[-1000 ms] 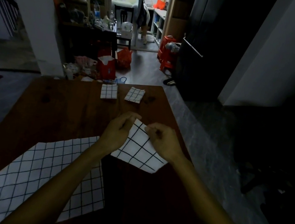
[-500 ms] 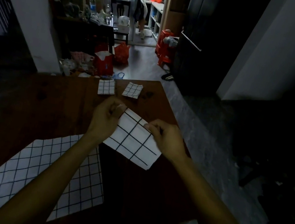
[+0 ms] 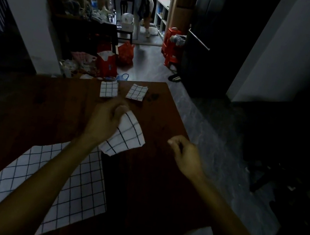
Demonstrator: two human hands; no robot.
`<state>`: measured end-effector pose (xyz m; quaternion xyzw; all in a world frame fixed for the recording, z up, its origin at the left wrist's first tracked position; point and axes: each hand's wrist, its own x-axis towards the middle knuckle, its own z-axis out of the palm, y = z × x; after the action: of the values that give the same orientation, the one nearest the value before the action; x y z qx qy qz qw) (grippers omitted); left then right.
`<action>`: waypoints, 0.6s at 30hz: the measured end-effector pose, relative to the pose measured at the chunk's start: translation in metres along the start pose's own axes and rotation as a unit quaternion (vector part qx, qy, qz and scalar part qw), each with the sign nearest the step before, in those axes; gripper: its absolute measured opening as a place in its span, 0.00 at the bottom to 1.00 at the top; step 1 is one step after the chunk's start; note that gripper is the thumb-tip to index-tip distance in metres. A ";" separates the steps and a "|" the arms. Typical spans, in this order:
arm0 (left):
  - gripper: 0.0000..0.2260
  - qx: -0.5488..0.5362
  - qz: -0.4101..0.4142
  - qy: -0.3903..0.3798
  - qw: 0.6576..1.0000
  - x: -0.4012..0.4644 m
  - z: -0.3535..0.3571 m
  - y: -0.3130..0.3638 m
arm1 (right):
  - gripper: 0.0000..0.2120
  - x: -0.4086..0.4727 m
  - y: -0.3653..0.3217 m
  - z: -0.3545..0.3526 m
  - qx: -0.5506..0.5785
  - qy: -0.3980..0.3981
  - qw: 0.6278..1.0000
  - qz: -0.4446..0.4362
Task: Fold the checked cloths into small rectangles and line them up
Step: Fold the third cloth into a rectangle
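My left hand (image 3: 104, 123) grips the far end of a folded white checked cloth (image 3: 127, 138), which hangs down and curls above the brown table (image 3: 49, 104). Off to the right, near the table's right edge, my right hand (image 3: 186, 153) hovers with fingers loosely curled and holds nothing. Two small folded checked rectangles (image 3: 109, 89) (image 3: 136, 92) lie side by side at the table's far edge. A large unfolded checked cloth (image 3: 40, 186) is spread on the near left, partly under my left forearm.
The table's right edge runs diagonally beside the grey floor (image 3: 210, 126). Beyond the far edge stand red bags (image 3: 106, 64), a cluttered dark table (image 3: 87, 24) and red stools (image 3: 171, 46). A dark cabinet (image 3: 215, 35) rises at the right.
My right hand has let go of the folded cloth and drawn away to the right. My left hand now holds the cloth alone and has lifted it toward the far rectangles.
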<state>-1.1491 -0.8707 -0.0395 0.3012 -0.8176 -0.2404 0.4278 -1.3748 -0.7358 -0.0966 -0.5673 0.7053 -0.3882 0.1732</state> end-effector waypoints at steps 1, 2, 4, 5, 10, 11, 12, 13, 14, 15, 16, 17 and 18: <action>0.06 -0.004 0.002 -0.035 0.999 -0.002 0.008 0.004 | 0.08 0.003 -0.010 0.003 0.022 -0.004 1.000 -0.003; 0.06 -0.007 0.003 -0.064 0.998 -0.005 0.018 0.008 | 0.13 0.006 -0.022 0.009 0.042 -0.012 0.999 -0.010; 0.06 -0.014 0.020 -0.094 0.995 -0.011 0.034 0.015 | 0.17 0.014 -0.044 0.021 0.083 -0.031 0.995 -0.040; 0.07 -0.017 0.031 -0.098 0.995 -0.013 0.038 0.015 | 0.14 0.018 -0.052 0.027 0.094 -0.038 0.993 -0.054; 0.07 -0.030 0.027 -0.068 0.997 -0.013 0.032 0.012 | 0.17 0.023 -0.046 0.035 0.149 -0.038 0.988 -0.020; 0.08 -0.035 0.016 -0.056 0.998 -0.014 0.032 0.013 | 0.16 0.022 -0.045 0.035 0.160 -0.035 0.986 -0.016; 0.08 -0.041 0.006 -0.040 0.998 -0.015 0.031 0.013 | 0.15 0.020 -0.043 0.036 0.164 -0.031 0.986 -0.011; 0.07 -0.049 0.000 -0.024 0.999 -0.015 0.032 0.013 | 0.14 0.018 -0.044 0.035 0.173 -0.024 0.985 -0.010; 0.07 -0.055 -0.001 -0.013 0.998 -0.016 0.032 0.013 | 0.13 0.016 -0.044 0.034 0.172 -0.021 0.985 -0.012; 0.06 -0.057 0.000 -0.009 0.998 -0.017 0.032 0.011 | 0.13 0.014 -0.043 0.034 0.166 -0.018 0.986 -0.017; 0.05 -0.056 0.002 -0.008 0.998 -0.018 0.033 0.010 | 0.13 0.011 -0.041 0.034 0.161 -0.017 0.987 -0.021; 0.05 -0.052 0.004 -0.010 0.999 -0.019 0.033 0.009 | 0.11 0.007 -0.039 0.033 0.158 -0.015 0.987 -0.023; 0.04 -0.049 0.004 -0.010 0.999 -0.019 0.033 0.008 | 0.09 0.003 -0.036 0.033 0.157 -0.014 0.987 -0.025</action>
<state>-1.1705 -0.8470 -0.0618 0.2739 -0.8103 -0.2818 0.4347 -1.3292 -0.7525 -0.0904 -0.5563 0.6184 -0.4902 0.2605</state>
